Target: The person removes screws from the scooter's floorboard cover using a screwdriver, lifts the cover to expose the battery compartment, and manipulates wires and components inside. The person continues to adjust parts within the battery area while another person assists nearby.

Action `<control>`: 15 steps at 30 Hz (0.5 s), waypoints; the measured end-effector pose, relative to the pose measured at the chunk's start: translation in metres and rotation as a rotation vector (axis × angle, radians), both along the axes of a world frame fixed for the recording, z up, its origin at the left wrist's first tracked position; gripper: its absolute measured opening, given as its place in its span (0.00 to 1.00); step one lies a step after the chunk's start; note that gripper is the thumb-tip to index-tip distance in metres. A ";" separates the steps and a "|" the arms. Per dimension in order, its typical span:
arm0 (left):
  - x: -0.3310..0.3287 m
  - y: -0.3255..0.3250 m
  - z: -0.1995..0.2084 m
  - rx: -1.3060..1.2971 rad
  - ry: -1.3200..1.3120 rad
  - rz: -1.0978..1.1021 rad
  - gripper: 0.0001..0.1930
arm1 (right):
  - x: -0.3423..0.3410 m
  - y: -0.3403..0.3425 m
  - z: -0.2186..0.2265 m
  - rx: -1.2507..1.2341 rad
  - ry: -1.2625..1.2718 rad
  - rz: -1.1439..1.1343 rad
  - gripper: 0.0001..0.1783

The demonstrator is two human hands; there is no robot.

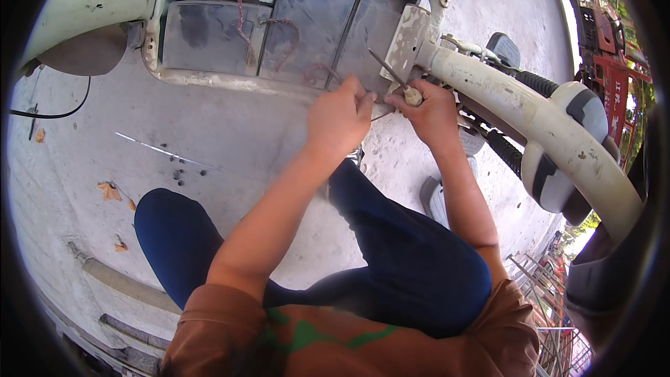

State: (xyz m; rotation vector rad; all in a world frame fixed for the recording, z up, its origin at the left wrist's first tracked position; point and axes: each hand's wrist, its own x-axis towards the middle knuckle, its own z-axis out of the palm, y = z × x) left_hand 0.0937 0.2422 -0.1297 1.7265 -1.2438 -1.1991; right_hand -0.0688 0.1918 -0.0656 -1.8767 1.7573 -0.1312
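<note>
My left hand [340, 117] is closed in a pinch at the near edge of a metal frame. What lies between its fingertips is too small to make out. Close beside it, my right hand [434, 113] grips a screwdriver [412, 97] by its pale yellowish handle, the thin shaft slanting up and left. In front of both hands, dusty grey battery blocks [307, 24] sit side by side inside the pale, worn frame [209, 78]. Red wires [241, 17] run over the blocks, and some reach down toward my left hand.
On the right, a thick pale tube [530, 108] with black springs [504, 152] and pedal-like pads [504, 49] curves past my right arm. Another pale curved tube [91, 7] stands at left. Dry leaves [109, 190] lie on the concrete floor. A red vehicle [614, 91] is farther off.
</note>
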 end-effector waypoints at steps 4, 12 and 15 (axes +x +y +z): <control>0.000 0.000 -0.004 -0.004 0.023 -0.009 0.13 | -0.007 0.003 -0.011 -0.014 -0.060 -0.030 0.18; 0.029 0.025 0.007 -0.083 -0.008 -0.164 0.13 | 0.000 0.017 0.001 -0.141 0.019 0.132 0.23; 0.075 0.042 0.033 0.027 -0.030 -0.214 0.13 | -0.002 0.034 0.005 -0.194 -0.102 0.167 0.25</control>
